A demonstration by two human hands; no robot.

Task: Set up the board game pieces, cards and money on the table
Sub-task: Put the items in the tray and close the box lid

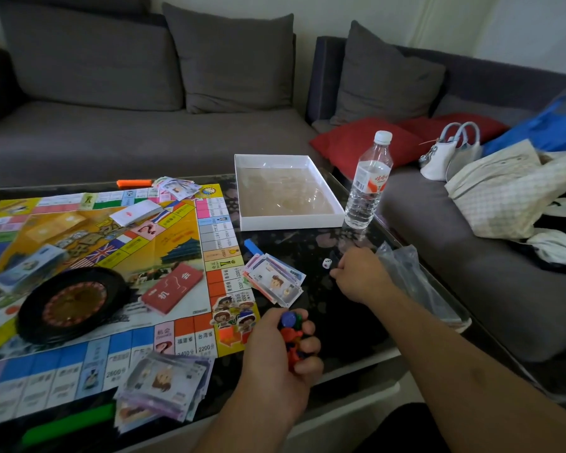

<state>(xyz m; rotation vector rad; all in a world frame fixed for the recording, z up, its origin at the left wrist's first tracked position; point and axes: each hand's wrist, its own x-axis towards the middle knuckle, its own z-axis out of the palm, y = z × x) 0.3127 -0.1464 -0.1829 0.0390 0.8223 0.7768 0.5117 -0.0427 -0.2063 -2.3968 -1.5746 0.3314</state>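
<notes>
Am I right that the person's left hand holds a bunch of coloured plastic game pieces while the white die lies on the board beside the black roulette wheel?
Not quite. The left hand does hold the coloured plastic game pieces, but the white die lies on the dark glass table off the board, by the right hand, far from the black roulette wheel. The head view shows it.

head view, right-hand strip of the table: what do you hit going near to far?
Left hand gripping coloured plastic tokens → fanned paper money pile → small white die → open white cardboard box.
</notes>
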